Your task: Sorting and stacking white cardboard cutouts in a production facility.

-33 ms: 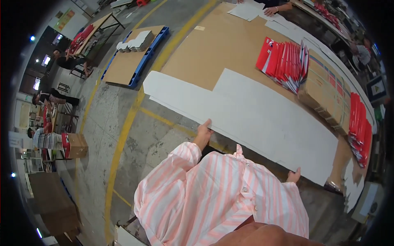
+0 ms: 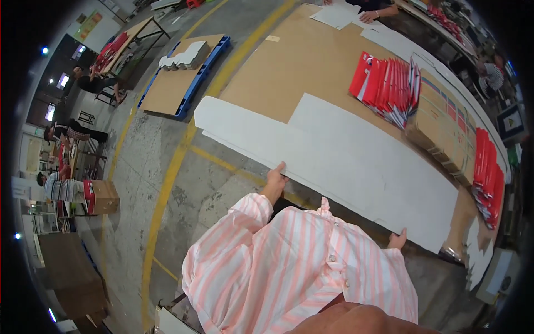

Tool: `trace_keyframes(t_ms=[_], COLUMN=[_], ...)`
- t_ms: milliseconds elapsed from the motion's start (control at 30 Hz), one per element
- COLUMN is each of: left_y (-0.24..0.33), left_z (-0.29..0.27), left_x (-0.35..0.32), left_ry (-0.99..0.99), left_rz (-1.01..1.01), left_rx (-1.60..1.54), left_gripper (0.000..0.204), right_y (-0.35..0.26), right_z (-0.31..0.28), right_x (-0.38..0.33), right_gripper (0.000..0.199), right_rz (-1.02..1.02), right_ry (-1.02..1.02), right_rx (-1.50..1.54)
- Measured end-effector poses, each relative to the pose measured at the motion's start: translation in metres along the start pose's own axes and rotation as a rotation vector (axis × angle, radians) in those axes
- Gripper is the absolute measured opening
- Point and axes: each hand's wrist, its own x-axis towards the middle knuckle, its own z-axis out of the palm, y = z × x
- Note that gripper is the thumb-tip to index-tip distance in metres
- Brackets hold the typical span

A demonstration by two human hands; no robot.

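A large white cardboard sheet (image 2: 345,161) with a stepped outline lies along the near side of the table, its near edge toward me. My left hand (image 2: 275,181) is closed on that edge, thumb on top and fingers hidden underneath. Farther right, my right hand (image 2: 397,240) grips the same edge near the sheet's right end, thumb showing and the other fingers out of sight below. At the left end, a second white layer peeks out under the sheet.
Brown cardboard (image 2: 261,72) covers the table. Red packets (image 2: 386,86), a strapped brown carton (image 2: 439,125) and more red packets (image 2: 486,178) stand on the right. Across the table, another person's hand (image 2: 368,15) rests by white sheets. A blue pallet (image 2: 186,103) sits on the floor at left.
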Motion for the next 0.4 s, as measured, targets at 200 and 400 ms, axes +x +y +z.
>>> trace_keyframes(t_ms=[200, 400], left_y=[0.081, 0.174], left_z=[-0.052, -0.077], left_x=[0.036, 0.092], left_ry=[-0.045, -0.028], left_rz=[0.015, 0.121], left_rx=[-0.054, -0.019], left_gripper=[0.029, 0.036], right_y=[-0.025, 0.011], right_z=[0.084, 0.155], right_x=[-0.044, -0.071], right_gripper=[0.030, 0.042], right_rz=[-0.021, 0.080], right_ry=[-0.104, -0.259], right_rx=[0.009, 0.050])
